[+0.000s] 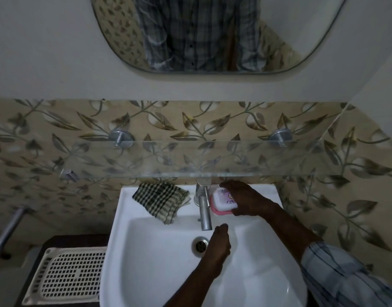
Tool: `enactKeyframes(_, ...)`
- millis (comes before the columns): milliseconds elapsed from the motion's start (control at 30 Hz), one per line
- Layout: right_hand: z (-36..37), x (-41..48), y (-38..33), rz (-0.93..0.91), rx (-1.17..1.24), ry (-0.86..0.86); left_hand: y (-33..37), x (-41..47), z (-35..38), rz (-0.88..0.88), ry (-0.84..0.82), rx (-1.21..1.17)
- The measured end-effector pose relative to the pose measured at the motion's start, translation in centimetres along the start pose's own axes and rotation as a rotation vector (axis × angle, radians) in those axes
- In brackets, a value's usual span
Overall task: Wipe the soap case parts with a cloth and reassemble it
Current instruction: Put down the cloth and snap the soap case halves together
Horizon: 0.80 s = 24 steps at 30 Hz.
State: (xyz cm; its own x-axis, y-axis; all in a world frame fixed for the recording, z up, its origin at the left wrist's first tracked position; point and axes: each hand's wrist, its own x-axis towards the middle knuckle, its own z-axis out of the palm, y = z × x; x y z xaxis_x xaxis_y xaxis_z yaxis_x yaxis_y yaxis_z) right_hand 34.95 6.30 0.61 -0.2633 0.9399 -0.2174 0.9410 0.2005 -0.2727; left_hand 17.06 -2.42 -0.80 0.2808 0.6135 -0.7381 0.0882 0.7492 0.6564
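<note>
White basin (124,209) below us: our right hand (246,200) clamps fingers and thumb around the pink-and-white soap case (222,199) on the rim, just right of the tap (205,209). Our left hand (219,242) hangs over the bowl, fingers together, holding nothing. The checked cloth (161,199) lies left of the tap.

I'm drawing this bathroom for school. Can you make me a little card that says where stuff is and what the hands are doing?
soap case: white top on pink base, on the sink ledge, right of the tap
cloth: checked, folded, left of the tap, untouched
right hand: grips the soap case
left hand: over the basin, holds nothing
</note>
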Motion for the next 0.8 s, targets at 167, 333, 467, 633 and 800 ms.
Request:
enactKeyframes(167,0.8,0.0,0.5,0.006,-0.061,-0.047,-0.1,1.1,-0.4,-0.045,0.006,-0.11)
enactKeyframes(333,1.3,-0.8,0.4,0.081,0.0,-0.005,0.0,1.3,0.4,-0.002,-0.07,-0.264)
enactKeyframes(467,-2.1,-3.2,0.6,0.237,0.384,0.026,1.3,0.3,1.2,0.192,-0.215,-0.34)
enactKeyframes(633,-5.7,-7.6,-1.2,0.244,0.616,-0.005,4.7,-1.5,1.6,0.516,-0.33,-0.373)
enactKeyframes(800,-7.2,-9.7,-3.2,0.201,0.718,-0.021,5.1,-2.9,0.5,0.538,-0.366,-0.375)
